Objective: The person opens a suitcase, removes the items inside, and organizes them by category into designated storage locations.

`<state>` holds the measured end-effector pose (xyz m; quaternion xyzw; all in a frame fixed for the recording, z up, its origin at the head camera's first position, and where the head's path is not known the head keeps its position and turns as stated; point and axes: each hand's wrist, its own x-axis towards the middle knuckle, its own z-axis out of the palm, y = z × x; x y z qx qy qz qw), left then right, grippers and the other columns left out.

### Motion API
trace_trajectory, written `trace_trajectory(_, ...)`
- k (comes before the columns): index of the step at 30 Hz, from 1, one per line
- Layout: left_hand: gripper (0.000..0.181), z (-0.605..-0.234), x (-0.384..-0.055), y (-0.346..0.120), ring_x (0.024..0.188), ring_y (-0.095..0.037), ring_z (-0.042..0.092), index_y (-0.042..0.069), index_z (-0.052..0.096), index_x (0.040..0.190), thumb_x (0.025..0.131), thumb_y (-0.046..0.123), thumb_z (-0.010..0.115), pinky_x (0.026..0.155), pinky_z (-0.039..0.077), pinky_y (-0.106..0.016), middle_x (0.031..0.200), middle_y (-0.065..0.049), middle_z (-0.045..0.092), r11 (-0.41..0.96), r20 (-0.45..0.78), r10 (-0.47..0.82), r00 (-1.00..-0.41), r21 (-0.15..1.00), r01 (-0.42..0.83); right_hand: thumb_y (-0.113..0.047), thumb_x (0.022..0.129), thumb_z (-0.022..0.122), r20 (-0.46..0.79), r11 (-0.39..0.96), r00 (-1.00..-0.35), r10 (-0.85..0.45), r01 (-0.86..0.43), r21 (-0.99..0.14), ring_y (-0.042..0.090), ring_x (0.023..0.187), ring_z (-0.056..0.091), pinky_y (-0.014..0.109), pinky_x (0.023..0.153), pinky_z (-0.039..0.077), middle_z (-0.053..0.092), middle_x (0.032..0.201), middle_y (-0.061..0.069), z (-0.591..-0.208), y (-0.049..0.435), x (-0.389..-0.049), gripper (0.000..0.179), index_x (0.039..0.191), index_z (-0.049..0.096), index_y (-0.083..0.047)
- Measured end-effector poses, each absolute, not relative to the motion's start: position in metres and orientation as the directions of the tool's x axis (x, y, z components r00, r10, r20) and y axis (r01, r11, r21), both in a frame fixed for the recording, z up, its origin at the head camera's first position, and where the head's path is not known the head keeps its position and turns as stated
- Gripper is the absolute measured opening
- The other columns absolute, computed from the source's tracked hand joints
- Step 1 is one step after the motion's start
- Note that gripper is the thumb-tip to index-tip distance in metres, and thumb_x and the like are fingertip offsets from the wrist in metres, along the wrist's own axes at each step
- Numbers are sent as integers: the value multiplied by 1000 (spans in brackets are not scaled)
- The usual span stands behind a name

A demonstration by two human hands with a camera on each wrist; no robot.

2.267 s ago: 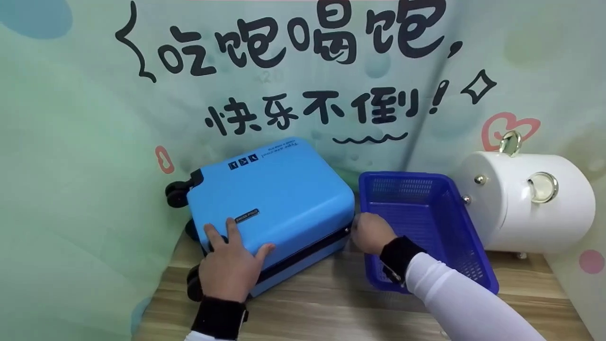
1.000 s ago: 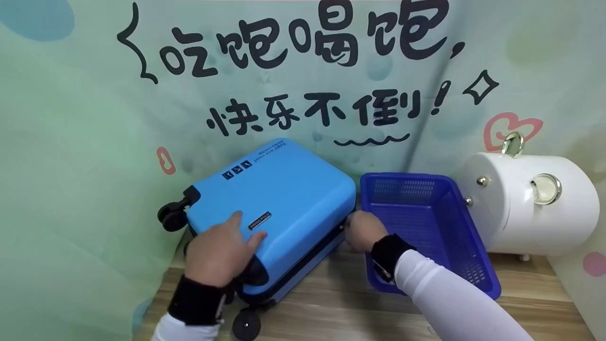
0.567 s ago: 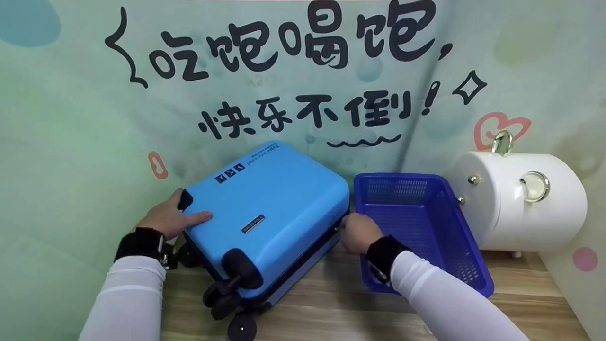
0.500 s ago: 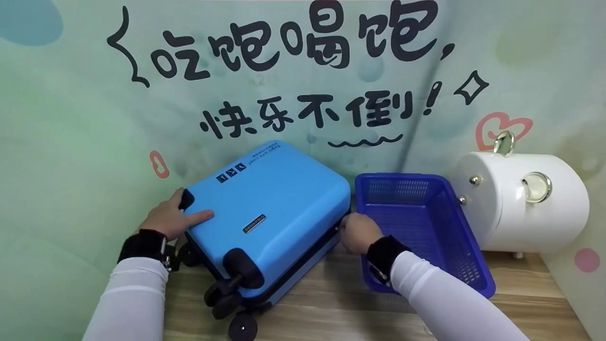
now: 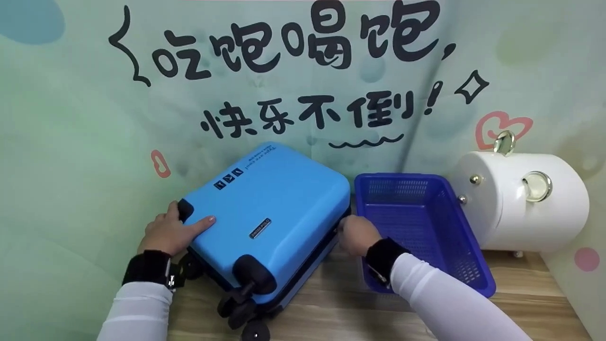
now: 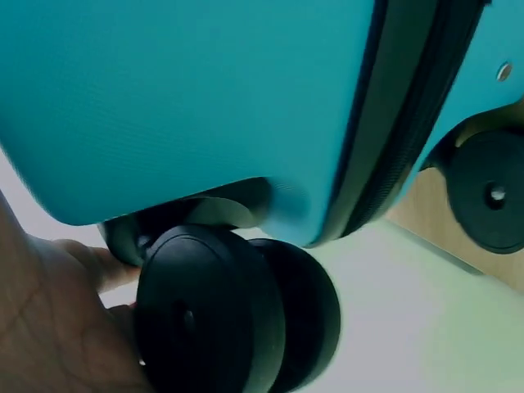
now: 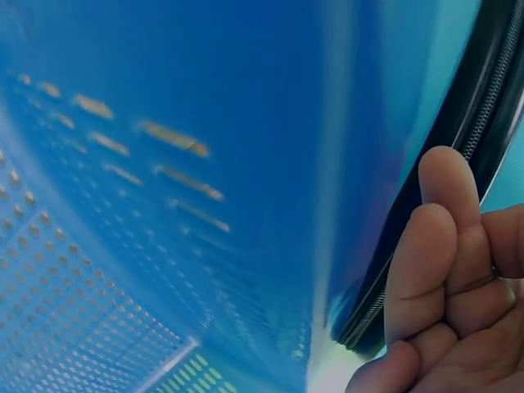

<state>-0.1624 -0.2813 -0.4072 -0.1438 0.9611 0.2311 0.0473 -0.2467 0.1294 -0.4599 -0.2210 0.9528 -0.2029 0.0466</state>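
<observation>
A bright blue hard-shell suitcase [image 5: 284, 194] lies flat on the wooden table, turned at an angle, with black wheels at its left and near end. My left hand [image 5: 170, 229] grips its left corner, thumb on the top shell and fingers around the side by a wheel. In the left wrist view that black wheel [image 6: 209, 315] stands right beside my palm. At the suitcase's right side, my right hand [image 5: 357, 234] is curled at the black zipper [image 7: 483, 102], thumb against the forefinger, pinching the zipper pull, which the fingers mostly hide.
A dark blue perforated plastic basket [image 5: 402, 177] stands right of the suitcase, close beside my right hand. Farther right is a white rounded container [image 5: 544, 222] with metal knobs and a ring. A printed cloth backdrop [image 5: 303, 118] closes off the rear and left.
The suitcase has turned, its wheeled end swinging towards me. My left hand has gone from lying on the top shell to gripping the left corner. My right hand stays at the zipper, slightly farther left.
</observation>
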Motion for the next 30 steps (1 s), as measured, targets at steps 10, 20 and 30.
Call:
trace_trajectory(10, 134, -404, -154, -299, 127, -58, 27, 19, 0, 166, 71, 82, 71, 93, 42, -74, 147, -45, 24, 906, -202, -14, -979, 411, -98, -6, 93, 60, -99, 862, -931, -353, -282, -421, 19, 66, 60, 38, 67, 55, 61, 69, -1, -454, 116, -264, 21, 74, 64, -12)
trace_trajectory(20, 137, -415, -157, -303, 131, -53, 29, 28, 12, 166, 59, 92, 69, 95, 44, -72, 148, -41, 28, 924, -74, -41, -996, 376, -66, -8, 97, 58, -77, 851, -944, -320, -251, -461, 19, 65, 60, 37, 68, 54, 63, 67, -2, -460, 110, -269, 25, 74, 67, -13)
trace_trajectory(30, 140, -428, -137, -274, 107, -49, 43, 25, 13, 166, 56, 103, 53, 80, 48, -59, 127, -40, 46, 939, 5, -160, -987, 308, -151, -8, 97, 59, -59, 833, -927, -371, -304, -462, 17, 66, 63, 40, 72, 55, 65, 67, -4, -459, 102, -262, 20, 82, 73, -9)
